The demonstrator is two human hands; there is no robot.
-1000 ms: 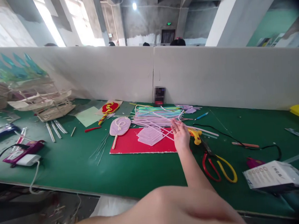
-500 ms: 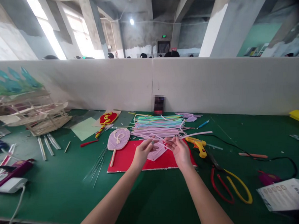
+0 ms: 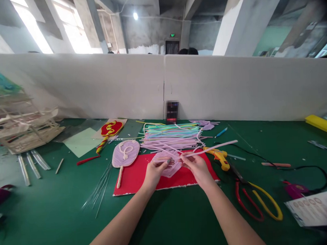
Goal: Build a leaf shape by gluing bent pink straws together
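Observation:
A flat lilac panel (image 3: 169, 172) made of pipe cleaners laid side by side lies on a red board (image 3: 136, 181). Over its left part, the thumb and fingers of my left hand (image 3: 155, 171) are pinched together; what is between them is hidden. My right hand (image 3: 196, 167) grips a long lilac pipe cleaner (image 3: 221, 145) near one end, at the panel's right edge, and its free length sticks out to the right. Just behind both hands lies a pile of lilac, blue and green pipe cleaners (image 3: 172, 134).
Left of the board lie a lilac fan (image 3: 126, 153), thin wires (image 3: 98, 188) and a red-and-yellow fan (image 3: 111, 129). To the right are a yellow glue gun (image 3: 220, 158) with its cord and large scissors (image 3: 257, 201). A white partition (image 3: 232, 87) closes off the back.
Both hands have come down closer to the lilac panel. The pipe cleaner in my right hand now tilts up to the right. The whole view has shifted slightly.

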